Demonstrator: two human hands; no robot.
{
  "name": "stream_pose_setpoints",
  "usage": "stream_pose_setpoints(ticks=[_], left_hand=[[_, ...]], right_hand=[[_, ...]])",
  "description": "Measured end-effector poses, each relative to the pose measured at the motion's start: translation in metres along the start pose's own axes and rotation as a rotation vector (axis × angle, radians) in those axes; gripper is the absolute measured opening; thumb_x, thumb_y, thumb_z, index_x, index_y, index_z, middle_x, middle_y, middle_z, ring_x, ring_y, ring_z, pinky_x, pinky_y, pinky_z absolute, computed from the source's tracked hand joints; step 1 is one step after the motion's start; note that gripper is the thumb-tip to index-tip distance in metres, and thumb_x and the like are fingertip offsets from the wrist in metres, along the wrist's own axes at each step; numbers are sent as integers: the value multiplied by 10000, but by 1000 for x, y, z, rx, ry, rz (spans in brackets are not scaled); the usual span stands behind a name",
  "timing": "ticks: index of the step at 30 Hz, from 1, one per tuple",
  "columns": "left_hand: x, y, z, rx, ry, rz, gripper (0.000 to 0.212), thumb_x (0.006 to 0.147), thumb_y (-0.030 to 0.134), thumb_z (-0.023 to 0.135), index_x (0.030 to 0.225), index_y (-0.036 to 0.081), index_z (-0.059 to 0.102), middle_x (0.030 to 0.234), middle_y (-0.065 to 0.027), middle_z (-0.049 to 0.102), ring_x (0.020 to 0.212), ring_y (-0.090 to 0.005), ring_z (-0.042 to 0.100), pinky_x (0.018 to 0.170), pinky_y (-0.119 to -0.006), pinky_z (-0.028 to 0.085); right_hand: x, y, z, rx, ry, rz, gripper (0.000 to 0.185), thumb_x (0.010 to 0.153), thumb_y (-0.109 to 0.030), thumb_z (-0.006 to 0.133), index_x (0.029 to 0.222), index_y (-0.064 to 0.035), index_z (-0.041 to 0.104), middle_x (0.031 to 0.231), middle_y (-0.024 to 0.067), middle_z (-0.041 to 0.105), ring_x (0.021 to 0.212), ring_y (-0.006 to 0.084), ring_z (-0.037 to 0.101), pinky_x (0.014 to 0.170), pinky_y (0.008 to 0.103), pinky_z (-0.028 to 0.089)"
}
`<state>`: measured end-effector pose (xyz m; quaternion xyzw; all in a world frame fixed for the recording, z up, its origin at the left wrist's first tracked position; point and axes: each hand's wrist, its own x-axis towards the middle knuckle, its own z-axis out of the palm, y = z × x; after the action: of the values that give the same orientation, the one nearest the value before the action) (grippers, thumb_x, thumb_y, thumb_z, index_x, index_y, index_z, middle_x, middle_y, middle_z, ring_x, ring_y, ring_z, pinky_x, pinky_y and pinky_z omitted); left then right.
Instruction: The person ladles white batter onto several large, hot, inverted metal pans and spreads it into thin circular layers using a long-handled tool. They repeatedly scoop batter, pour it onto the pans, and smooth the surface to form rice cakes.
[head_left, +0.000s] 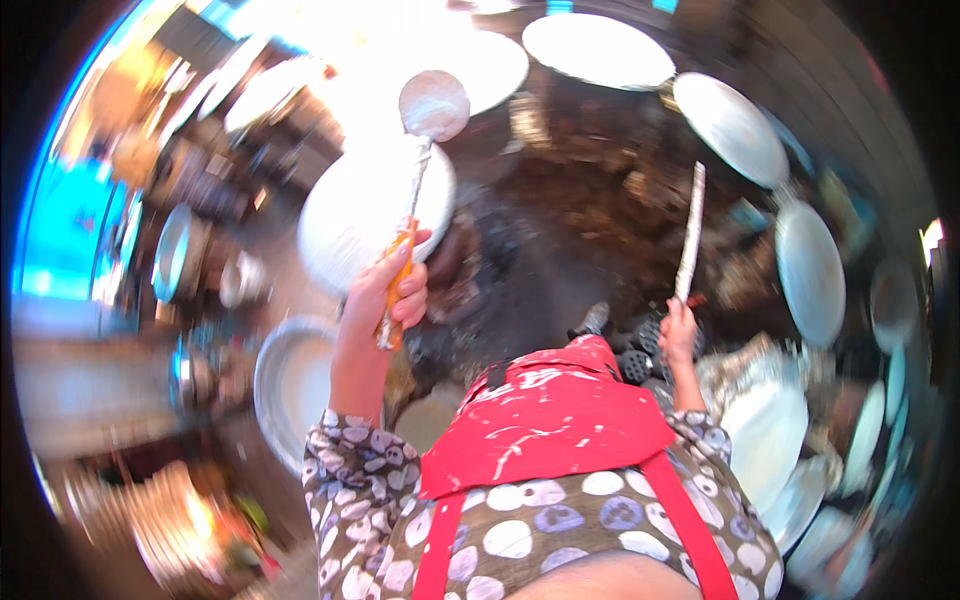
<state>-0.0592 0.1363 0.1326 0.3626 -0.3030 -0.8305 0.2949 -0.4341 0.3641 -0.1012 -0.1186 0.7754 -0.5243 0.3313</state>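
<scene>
My left hand (390, 289) is closed round the orange handle of a ladle-like tool (434, 105). Its round, whitish head is raised at the top, above a large white round surface (352, 217), whose kind I cannot tell. In my right hand (679, 334) is a pale, thin stick (690, 232), pointing up and away from me. A wide, light basin (268, 375) holding something pale stands to the left of my left forearm. My red apron (555, 420) bears white splashes. Motion blurs much of the view.
White round discs or lids (731, 127) form an arc at the top and right. Dark perforated cylinders (636, 366), perhaps coal briquettes, lie near my right hand. A large pale disc (765, 442) leans at the lower right. Stacked round things (176, 525) are at the lower left.
</scene>
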Motion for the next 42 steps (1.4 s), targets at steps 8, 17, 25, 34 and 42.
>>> stream_pose_setpoints(ticks=[8,17,25,34,42], left_hand=[[75,-15,210,100,-631,-463,319,966,205,449,1244,50,454,602,33,366,373,-36,322,349,-191,286],[110,-120,422,401,-1093,-848,322,967,209,436,1238,37,412,599,48,348,395,-30,314,358,-183,274],[152,-259,505,962,-1267,-611,192,884,163,557,1025,85,453,640,-13,458,443,-100,432,408,-262,377],[220,-310,510,1564,-1450,325,488,811,149,546,1270,36,427,887,-276,630,785,-420,630,677,-480,506],[284,-306,532,1725,-1434,656,522,812,189,573,1286,78,386,900,-243,641,863,-418,615,758,-493,481]], right_hand=[[-38,-33,-101,325,500,-128,315,949,-332,479,1051,-45,561,596,5,476,373,77,406,352,227,324],[-86,-55,-167,517,812,56,321,960,-296,458,1077,-7,535,588,22,469,371,124,417,375,288,357],[-67,-67,-177,615,942,127,307,951,-320,447,932,-25,529,573,36,468,362,149,422,387,318,366],[-18,-99,-166,-258,1128,450,320,919,-266,428,959,22,560,830,201,645,813,356,633,702,470,493],[-14,-129,-187,-289,1097,554,300,889,-210,407,967,22,579,918,246,639,836,412,624,759,498,488]])
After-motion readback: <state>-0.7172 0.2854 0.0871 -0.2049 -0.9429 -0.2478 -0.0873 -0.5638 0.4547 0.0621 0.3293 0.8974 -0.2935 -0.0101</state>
